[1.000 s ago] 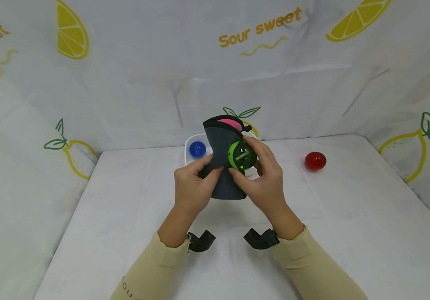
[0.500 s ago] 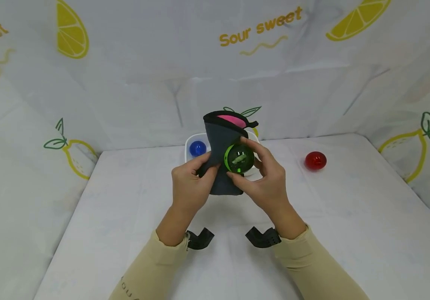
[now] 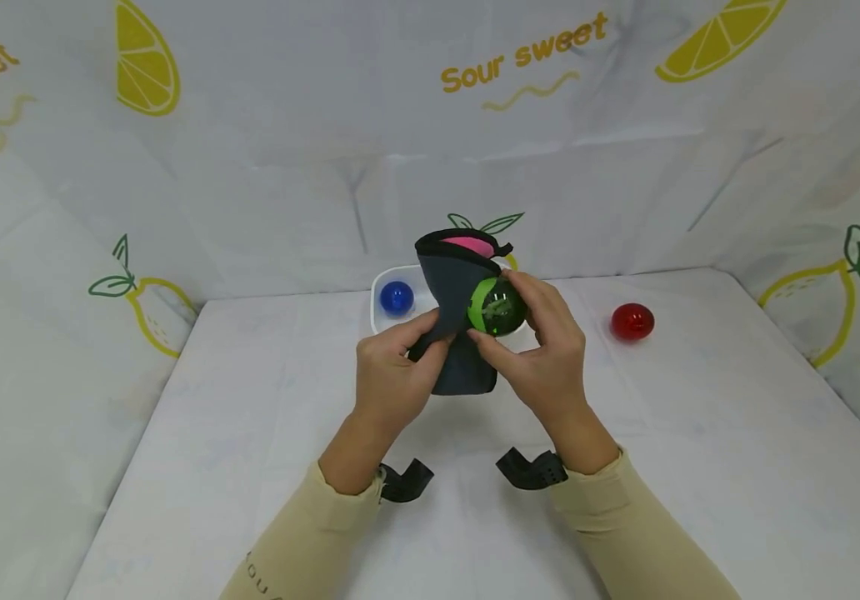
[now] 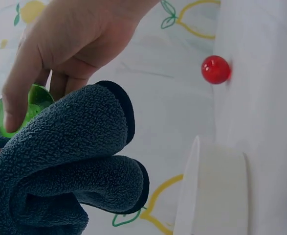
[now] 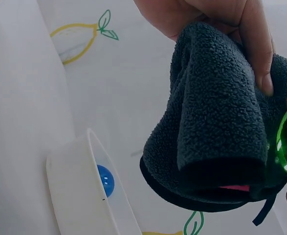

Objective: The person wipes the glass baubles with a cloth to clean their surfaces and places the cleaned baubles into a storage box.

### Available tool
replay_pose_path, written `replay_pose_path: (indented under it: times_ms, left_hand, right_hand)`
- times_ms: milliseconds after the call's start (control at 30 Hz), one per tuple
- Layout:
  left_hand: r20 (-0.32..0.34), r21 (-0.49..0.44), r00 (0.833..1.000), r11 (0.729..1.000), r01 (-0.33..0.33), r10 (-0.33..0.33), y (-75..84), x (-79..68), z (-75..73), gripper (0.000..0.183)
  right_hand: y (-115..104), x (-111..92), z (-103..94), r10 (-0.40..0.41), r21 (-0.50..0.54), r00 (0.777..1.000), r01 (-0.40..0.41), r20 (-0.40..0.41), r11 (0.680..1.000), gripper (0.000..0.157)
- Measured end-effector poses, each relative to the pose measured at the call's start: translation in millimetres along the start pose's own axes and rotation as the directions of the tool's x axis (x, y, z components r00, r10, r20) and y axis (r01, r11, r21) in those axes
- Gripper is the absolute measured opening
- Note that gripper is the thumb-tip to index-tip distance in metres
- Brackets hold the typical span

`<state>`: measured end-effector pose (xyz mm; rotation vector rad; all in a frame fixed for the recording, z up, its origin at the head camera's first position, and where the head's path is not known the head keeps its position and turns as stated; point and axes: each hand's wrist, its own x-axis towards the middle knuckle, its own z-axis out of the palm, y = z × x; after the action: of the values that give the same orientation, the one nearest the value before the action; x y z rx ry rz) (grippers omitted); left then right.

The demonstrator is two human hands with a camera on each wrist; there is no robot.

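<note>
In the head view my left hand (image 3: 398, 367) pinches a dark grey-blue terry cloth (image 3: 457, 287) at its middle, bunching it into folds. The cloth has black edging, a small black loop and a pink patch showing at the top. Between the thumb and fingers of my right hand (image 3: 546, 354) is a see-through green ball (image 3: 503, 307) with a bright green band, held against the cloth's right side. The left wrist view shows the ball (image 4: 37, 103) partly hidden behind the cloth (image 4: 70, 132). Both hands are raised over the white table.
Behind the hands stands a white tub (image 3: 379, 321), partly hidden by them, with a blue ball (image 3: 397, 298) inside. A red ball (image 3: 632, 322) lies on the white-covered table (image 3: 250, 400) to the right. A lemon-printed white sheet (image 3: 287, 125) hangs at the back.
Both hands, with cloth and ball, first shift slightly left, then back right. The green ball has turned, its band now facing the cloth more side-on. The red and blue balls stay put.
</note>
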<state>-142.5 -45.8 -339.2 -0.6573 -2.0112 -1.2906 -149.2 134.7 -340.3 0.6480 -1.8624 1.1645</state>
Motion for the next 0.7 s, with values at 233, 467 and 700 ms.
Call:
replay_pose_path:
  times_ms: [233, 467, 700]
  left_hand:
    - [0.000, 0.010, 1.000, 1.000, -0.020, 0.020, 1.1, -0.3, 0.7, 0.026]
    - [0.007, 0.026, 1.000, 1.000, -0.014, 0.013, -0.3, 0.7, -0.4, 0.024]
    - [0.027, 0.036, 1.000, 0.999, 0.000, 0.000, -1.0, -0.3, -0.6, 0.023]
  right_hand:
    - [4.6, 0.2, -1.6, 0.037, -0.097, 0.999, -0.034, 0.021, 0.995, 0.065]
    - [5.0, -1.0, -1.1, -0.020, -0.088, 0.998, 0.025, 0.051, 0.996, 0.073]
    - [3.8, -1.3, -1.2, -0.077, -0.064, 0.996, 0.081, 0.053, 0.995, 0.081]
